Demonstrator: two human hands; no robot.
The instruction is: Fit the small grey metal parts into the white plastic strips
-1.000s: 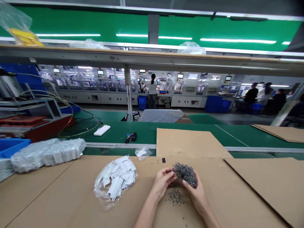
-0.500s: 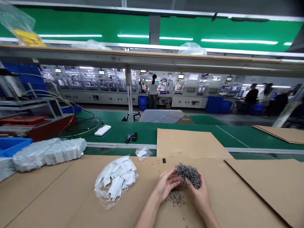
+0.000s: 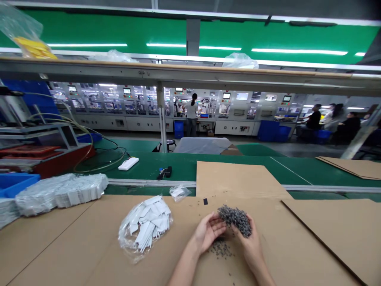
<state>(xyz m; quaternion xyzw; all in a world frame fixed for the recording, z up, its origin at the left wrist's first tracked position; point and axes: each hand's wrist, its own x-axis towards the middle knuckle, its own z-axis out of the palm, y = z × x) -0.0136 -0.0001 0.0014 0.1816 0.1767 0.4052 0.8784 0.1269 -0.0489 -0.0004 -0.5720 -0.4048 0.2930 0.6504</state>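
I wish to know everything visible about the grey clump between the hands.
The grey clump is a dense mass of small pieces, light and dark grey, with an uneven outline, seemingly raised. Their material, and whether a bag encloses them, cannot be told. The right hand holds its right side, thumb in front; the left hand is cupped at its left. Similar loose pieces lie below it on brown cardboard.
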